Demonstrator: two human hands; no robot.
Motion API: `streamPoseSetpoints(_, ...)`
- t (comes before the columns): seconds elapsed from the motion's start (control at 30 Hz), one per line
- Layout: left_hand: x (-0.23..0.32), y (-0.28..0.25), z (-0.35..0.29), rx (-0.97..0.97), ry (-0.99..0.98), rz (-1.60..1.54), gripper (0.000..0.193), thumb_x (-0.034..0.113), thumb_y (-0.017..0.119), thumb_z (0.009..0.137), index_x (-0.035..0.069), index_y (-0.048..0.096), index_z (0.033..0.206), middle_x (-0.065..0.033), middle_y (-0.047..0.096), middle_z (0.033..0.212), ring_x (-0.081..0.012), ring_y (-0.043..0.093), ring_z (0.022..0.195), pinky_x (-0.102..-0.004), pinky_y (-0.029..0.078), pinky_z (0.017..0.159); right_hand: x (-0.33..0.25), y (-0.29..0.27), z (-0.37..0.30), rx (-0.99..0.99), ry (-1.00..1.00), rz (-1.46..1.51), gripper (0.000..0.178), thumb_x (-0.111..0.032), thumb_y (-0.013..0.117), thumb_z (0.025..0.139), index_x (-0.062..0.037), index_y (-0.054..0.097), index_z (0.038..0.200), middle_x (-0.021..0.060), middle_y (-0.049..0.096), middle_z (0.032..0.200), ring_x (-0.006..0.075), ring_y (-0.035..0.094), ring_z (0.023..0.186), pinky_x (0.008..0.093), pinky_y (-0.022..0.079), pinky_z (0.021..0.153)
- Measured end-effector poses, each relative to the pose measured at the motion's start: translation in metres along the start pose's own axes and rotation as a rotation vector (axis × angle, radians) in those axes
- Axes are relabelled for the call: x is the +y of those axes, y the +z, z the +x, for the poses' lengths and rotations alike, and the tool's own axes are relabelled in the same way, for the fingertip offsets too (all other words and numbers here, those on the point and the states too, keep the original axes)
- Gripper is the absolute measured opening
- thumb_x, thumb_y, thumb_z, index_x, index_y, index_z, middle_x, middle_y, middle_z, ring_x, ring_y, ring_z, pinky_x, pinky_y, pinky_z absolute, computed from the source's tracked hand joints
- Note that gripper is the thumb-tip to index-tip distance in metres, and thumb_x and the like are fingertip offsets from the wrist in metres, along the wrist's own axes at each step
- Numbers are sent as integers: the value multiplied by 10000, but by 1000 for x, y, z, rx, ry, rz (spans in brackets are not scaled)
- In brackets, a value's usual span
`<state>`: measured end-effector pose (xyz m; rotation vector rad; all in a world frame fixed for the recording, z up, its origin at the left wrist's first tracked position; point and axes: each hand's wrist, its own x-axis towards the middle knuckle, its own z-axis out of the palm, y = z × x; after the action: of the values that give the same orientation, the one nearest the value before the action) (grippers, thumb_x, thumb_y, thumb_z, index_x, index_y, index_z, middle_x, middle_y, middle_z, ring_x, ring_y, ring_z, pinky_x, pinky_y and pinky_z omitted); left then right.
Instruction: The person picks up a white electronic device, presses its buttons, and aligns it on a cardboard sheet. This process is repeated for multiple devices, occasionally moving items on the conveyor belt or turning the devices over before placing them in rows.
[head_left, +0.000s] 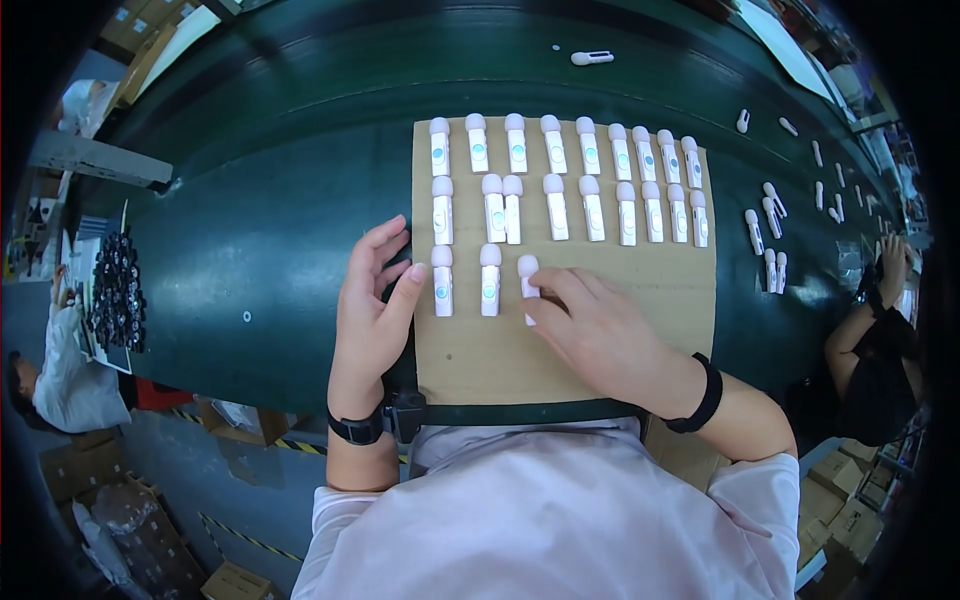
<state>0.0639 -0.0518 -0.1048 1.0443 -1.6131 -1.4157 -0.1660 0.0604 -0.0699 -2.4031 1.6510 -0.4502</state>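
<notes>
Rows of small white handheld devices (515, 140) with rounded heads, many with a blue-green round spot on the body, lie on a brown cardboard sheet (600, 360). With the fingers closed, my right hand (600, 325) grips one white device (529, 267) in the nearest row; its rounded head shows, while the fingers cover part of its body. My left hand (372, 300) is at the cardboard's left edge, fingers apart and holding nothing. Its thumb points toward the leftmost device (442, 280) of that row. In the middle row, two devices (503, 210) lie side by side, touching.
More white devices (770, 215) lie scattered on the green table (250, 230) to the right, and a single one (592, 58) at the far side. A pile of black parts (118, 295) stands at the left. Co-workers sit at the left and right ends.
</notes>
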Motion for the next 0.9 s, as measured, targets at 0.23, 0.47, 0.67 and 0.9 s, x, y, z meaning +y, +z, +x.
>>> streamPoseSetpoints(0.23,-7,-1,0,-53,-7,-40,487,73,608,934,-19,424,1376,-191,465,1401,-285,472,1300,-386,426,1041,3,-27,13,-1,74,73,256,-118,719,795,-71,636,1033,94,594,1129,271,601,1000,382,506,827)
streamPoseSetpoints(0.47,-3,-2,-3,-38,-17,-43,492,70,612,931,-18,423,1377,-187,455,1410,-278,475,1297,-382,425,1038,70,-96,55,7,123,-53,256,-140,724,804,-58,647,1034,114,647,1044,310,624,982,384,504,848)
streamPoseSetpoints(0.67,-4,-1,1,-24,-3,-63,475,73,616,930,-16,436,1360,-184,458,1405,-270,489,1283,-369,439,1018,153,-115,141,-102,313,-329,201,-163,688,859,-36,648,1011,132,668,1004,304,637,968,384,508,850)
streamPoseSetpoints(0.9,-10,-5,1,101,65,-41,378,-3,595,909,-8,497,1274,-176,482,1375,-233,544,1208,-317,477,934,209,-80,213,-326,276,-459,224,-166,688,867,-67,652,1065,127,674,1012,310,635,996,407,513,853)
